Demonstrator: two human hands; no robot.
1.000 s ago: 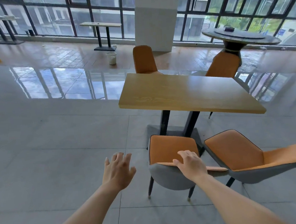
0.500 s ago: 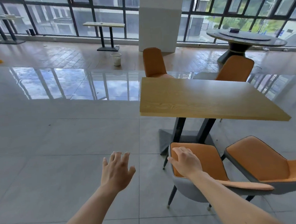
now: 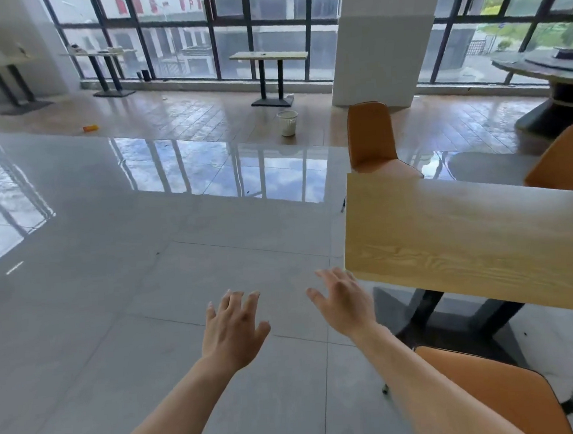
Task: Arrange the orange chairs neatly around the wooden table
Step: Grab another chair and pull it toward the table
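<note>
orange chairs ring the wooden table (image 3: pixel 476 237), a pale grained slab at the right of the frame: one smooth padded seat (image 3: pixel 494 388) at lower right, a curved backrest (image 3: pixel 370 133) upper right behind the tabletop. left hand (image 3: pixel 233 329) and right hand (image 3: pixel 345 302) hover fingers spread, empty, over glossy grey tiles (image 3: pixel 148 294).
</note>
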